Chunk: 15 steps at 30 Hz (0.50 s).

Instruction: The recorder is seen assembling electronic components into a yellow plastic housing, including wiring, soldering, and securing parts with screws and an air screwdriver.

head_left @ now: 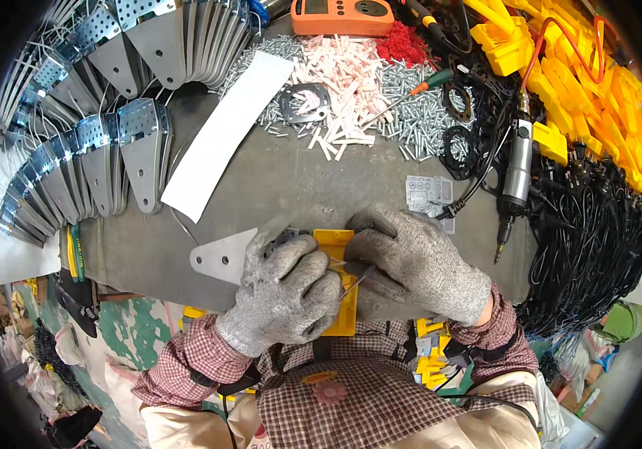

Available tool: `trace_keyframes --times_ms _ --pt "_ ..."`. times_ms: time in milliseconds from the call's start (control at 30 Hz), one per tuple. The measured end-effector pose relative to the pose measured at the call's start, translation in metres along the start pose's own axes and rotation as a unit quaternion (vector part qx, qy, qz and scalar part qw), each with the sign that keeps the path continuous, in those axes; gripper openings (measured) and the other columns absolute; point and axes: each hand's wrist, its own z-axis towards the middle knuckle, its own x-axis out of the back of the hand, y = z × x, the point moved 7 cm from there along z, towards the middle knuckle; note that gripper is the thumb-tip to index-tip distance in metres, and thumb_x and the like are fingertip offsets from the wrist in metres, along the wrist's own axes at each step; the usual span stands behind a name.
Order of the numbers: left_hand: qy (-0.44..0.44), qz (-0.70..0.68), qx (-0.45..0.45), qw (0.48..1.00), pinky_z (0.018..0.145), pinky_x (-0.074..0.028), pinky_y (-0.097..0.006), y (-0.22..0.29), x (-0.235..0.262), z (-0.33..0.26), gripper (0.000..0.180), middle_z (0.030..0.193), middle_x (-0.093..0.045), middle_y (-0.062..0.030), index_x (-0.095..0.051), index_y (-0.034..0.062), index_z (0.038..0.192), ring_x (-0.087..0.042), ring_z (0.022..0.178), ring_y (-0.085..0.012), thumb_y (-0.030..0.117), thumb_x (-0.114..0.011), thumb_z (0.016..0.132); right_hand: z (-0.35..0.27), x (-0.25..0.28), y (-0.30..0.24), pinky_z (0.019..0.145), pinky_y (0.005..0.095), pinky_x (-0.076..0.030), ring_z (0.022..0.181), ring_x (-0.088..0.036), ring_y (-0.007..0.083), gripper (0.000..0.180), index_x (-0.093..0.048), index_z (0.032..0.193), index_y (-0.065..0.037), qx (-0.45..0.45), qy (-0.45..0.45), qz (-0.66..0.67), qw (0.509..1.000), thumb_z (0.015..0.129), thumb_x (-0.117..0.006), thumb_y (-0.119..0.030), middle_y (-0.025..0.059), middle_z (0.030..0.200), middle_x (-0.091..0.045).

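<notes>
Both my hands wear grey knitted gloves with darker palms. My left hand (287, 295) is closed, fingers curled, at the left side of a yellow plastic housing (345, 322). On the other side, my right hand (418, 262) pinches the dark end of a thin cable (358, 268) over the housing. Thin wires (349, 286) run from there into my left fingers, which hide their ends. A flat grey metal plate (224, 258) with holes lies beside my left hand, its right part covered by the glove.
Grey metal brackets (145, 157) stand in rows at left, near a white strip (227, 138). Screws (411, 127), pale sleeves (343, 82) and an orange meter (342, 16) lie at the back. At right are a power screwdriver (517, 165), yellow housings (583, 97) and black cables (590, 239).
</notes>
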Motion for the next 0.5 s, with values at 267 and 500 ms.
trace_keyframes --times_ms 267,500 --pt "-0.052 -0.166 -0.028 0.984 0.094 -0.042 -0.052 -0.012 0.002 0.017 0.018 0.096 -0.065 -0.006 -0.069 0.0127 0.092 -0.062 0.101 -0.0285 0.016 -0.074 0.076 0.001 0.011 0.016 0.079 0.0421 -0.054 0.091 -0.066 0.032 0.021 -0.063 0.106 -0.005 -0.051 0.053 0.033 0.997 0.09 -0.066 -0.018 0.0123 0.097 -0.06" --pt "0.034 0.009 0.09 0.995 0.104 -0.04 -0.049 -0.006 0.019 0.037 0.024 0.089 -0.063 -0.0025 -0.075 0.0102 0.096 -0.06 0.097 -0.0264 0.014 -0.081 0.074 -0.001 0.002 0.043 0.079 0.039 -0.052 0.092 -0.068 0.0302 0.03 -0.068 0.116 -0.005 -0.2 0.043 0.222 0.953 0.101 -0.056 -0.028 0.0183 0.098 -0.069"
